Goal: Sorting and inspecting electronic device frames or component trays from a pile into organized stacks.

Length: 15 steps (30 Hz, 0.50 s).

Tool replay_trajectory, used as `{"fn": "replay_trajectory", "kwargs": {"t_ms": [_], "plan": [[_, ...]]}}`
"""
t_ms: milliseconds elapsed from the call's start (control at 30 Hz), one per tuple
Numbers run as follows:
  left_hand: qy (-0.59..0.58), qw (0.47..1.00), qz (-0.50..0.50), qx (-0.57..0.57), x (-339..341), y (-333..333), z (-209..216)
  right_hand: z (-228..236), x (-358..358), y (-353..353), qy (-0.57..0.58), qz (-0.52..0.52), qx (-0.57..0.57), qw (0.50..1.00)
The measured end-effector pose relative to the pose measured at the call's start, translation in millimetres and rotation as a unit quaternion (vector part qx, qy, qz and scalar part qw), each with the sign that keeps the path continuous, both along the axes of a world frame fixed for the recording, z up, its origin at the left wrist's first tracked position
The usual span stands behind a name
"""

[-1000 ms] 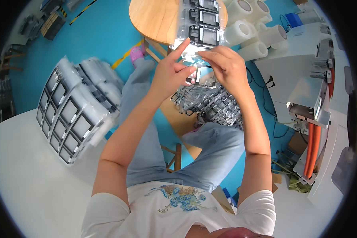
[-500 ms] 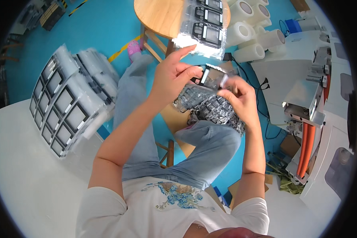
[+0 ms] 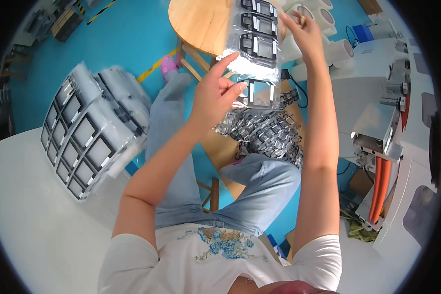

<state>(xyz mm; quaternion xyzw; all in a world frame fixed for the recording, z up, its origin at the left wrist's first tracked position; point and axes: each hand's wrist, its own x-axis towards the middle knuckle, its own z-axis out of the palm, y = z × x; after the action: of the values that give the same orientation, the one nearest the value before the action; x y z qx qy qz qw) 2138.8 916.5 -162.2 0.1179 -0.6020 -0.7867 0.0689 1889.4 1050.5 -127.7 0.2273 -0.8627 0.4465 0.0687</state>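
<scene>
My left hand [image 3: 218, 90] pinches the left edge of a clear film strip [image 3: 254, 68] carrying several black plastic frames. Its thumb presses on the lowest black frame [image 3: 259, 93], and its index finger points up along the strip. The strip runs away from me past the round wooden stool's right side. My right hand [image 3: 305, 36] is raised at the strip's far right edge, with its fingers curled in. Whatever those fingers hold, if anything, does not show. A heap of small black frames [image 3: 267, 134] lies below the strip, beyond my knee.
Stacked sheets of black frames in clear film [image 3: 78, 137] stand on a white table [image 3: 24, 171] at left. The wooden stool [image 3: 198, 24] is ahead. White film rolls [image 3: 323, 22] lie at far right. A white machine [image 3: 372, 105] with orange tubes [image 3: 379, 188] stands at right.
My right hand has left the lowest frame and moved up and away to the strip's far right edge. That frame now lies flatter in line with the strip. My left hand keeps its hold.
</scene>
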Motion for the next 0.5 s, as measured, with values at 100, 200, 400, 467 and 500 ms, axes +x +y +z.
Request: {"fn": "replay_trajectory", "kwargs": {"t_ms": [100, 200, 400, 467, 500], "plan": [[0.007, 0.999, -0.024, -0.042, 3.3, -12.2, 0.3, 17.4, 51.3, 21.3, -0.154, 0.018, -0.057, 0.986], [0.005, 0.998, -0.060, -0.007, -5.8, -12.6, 7.8, 17.1, 96.5, 42.3, 0.062, 0.115, 0.020, 0.991], [-0.024, 0.991, -0.131, -0.033, -8.0, -24.3, 7.7, 19.2, 133.7, 28.6, 0.129, 0.215, 0.091, 0.964], [-0.049, 0.990, -0.131, -0.015, -9.0, -24.4, 10.0, 18.2, 132.9, 25.9, 0.151, 0.244, 0.088, 0.954], [-0.048, 0.990, -0.133, -0.017, -9.8, -23.7, 11.0, 14.5, 130.7, 25.0, 0.168, 0.255, 0.084, 0.948]]}}
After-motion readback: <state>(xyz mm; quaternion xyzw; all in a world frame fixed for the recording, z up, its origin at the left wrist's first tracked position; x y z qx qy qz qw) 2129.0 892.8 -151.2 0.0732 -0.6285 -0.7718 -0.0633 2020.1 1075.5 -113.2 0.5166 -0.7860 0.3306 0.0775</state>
